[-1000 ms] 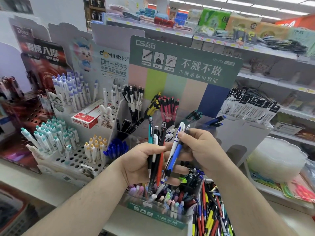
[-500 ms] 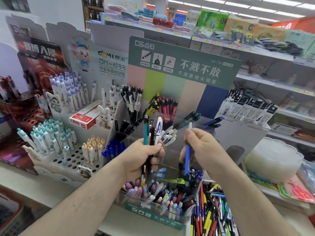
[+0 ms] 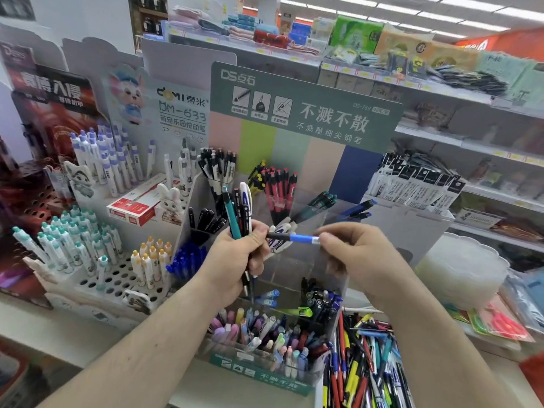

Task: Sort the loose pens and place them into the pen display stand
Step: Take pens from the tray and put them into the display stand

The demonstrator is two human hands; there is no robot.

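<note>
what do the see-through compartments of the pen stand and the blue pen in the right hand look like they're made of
Pen stand compartments: likely clear acrylic or similar rigid plastic, glossy; pens show through the walls. Blue pen, pinched by the right hand: seemingly plastic, smooth blue barrel with a dark tip end.

We stand in a shop aisle under long ceiling light strips (image 3: pixel 441 13). Grey metal shelves (image 3: pixel 471 142) rise behind the counter, stacked with folded towels (image 3: pixel 235 28) and green and tan tissue packs (image 3: pixel 382 39). A white wall (image 3: pixel 88 22) shows at upper left, and a pale shelf board (image 3: pixel 44 328) runs along the lower left.
</note>
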